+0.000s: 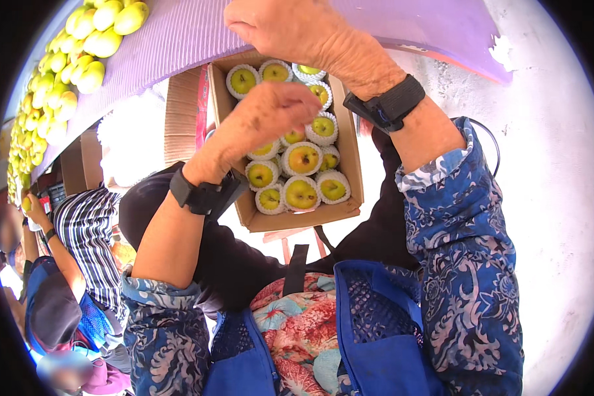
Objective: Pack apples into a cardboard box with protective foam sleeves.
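Observation:
My left hand (pixel 270 115) hangs over yellow-green apples in white foam nets (pixel 301 193), its blurred fingers curving down among them; whether they grip one cannot be told. The apples stand in rows inside an open cardboard box (pixel 244 216) below my hands. My right hand (pixel 277 26) is higher, at the top edge of the view over a purple corrugated surface (pixel 171 30), with curled fingers; whatever they hold is out of sight.
More yellow-green fruit (pixel 89 72) lines the purple surface at upper left. Cardboard (pixel 181 119) is left of the box. At far left, co-workers sit, one hand (pixel 36 211) holding a fruit. A pale floor (pixel 548 198) lies at right.

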### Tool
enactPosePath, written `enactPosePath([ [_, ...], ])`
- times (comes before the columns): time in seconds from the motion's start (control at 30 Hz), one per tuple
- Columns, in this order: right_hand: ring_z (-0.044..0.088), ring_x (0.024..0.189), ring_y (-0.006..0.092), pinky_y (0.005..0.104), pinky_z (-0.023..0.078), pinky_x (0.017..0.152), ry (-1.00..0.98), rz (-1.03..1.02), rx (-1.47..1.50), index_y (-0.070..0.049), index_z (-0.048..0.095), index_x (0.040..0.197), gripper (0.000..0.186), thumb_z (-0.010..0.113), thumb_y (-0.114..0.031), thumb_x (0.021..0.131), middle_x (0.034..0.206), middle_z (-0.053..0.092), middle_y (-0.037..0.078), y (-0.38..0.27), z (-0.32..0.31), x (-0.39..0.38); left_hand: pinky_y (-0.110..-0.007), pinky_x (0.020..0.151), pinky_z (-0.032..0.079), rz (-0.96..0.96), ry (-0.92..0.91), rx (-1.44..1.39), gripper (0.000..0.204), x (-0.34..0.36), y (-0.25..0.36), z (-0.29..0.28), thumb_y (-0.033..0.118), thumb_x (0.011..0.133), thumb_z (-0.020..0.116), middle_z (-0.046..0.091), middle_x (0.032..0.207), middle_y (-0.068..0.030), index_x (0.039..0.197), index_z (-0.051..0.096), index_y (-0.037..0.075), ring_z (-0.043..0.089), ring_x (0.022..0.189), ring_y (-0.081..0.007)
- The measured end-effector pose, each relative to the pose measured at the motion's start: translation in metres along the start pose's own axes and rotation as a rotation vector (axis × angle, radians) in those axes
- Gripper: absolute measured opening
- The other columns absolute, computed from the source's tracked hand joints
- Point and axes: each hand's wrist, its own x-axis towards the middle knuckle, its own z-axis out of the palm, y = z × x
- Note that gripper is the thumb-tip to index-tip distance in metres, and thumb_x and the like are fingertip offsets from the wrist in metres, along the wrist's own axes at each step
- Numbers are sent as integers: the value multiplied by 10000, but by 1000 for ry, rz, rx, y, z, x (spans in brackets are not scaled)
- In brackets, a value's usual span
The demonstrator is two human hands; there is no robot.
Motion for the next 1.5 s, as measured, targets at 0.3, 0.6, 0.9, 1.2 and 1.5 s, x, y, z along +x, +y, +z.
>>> enactPosePath([
  [0.3,630,865,362,437,510,722,-183,158,45,-47,602,942,149,563,-155,847,867,629,175,10,-6,-3,-242,741,506,166,423,-78,245,3,10,-28,209,961,564,677,851,-23,1042,678,8,624,789,-97],
  [0.6,638,749,307,417,507,635,147,318,-88,-93,608,811,92,572,-165,854,774,637,73,27,-38,-6,-224,704,517,24,432,-402,204,6,10,-37,205,958,579,669,834,-21,1015,670,31,623,738,-90],
  [0.9,642,793,340,425,503,691,214,576,-69,-68,646,889,105,591,-148,850,813,665,121,41,-55,-15,-210,548,498,-5,368,-581,196,11,36,-57,190,965,546,644,729,-23,1035,638,33,584,550,-87],
  [1.2,588,1052,335,418,489,877,34,542,-69,-59,602,1085,274,640,-115,820,1183,600,135,42,-40,-3,-227,584,519,82,415,-620,206,6,48,-69,191,965,548,655,790,-28,1053,636,27,615,634,-89],
  [1.5,393,1317,395,439,335,1101,48,420,-116,-12,427,1348,623,672,-110,784,1378,437,230,71,-6,34,-223,571,526,124,475,-645,191,-3,47,-74,173,954,565,662,792,-37,1052,642,28,631,637,-93],
])
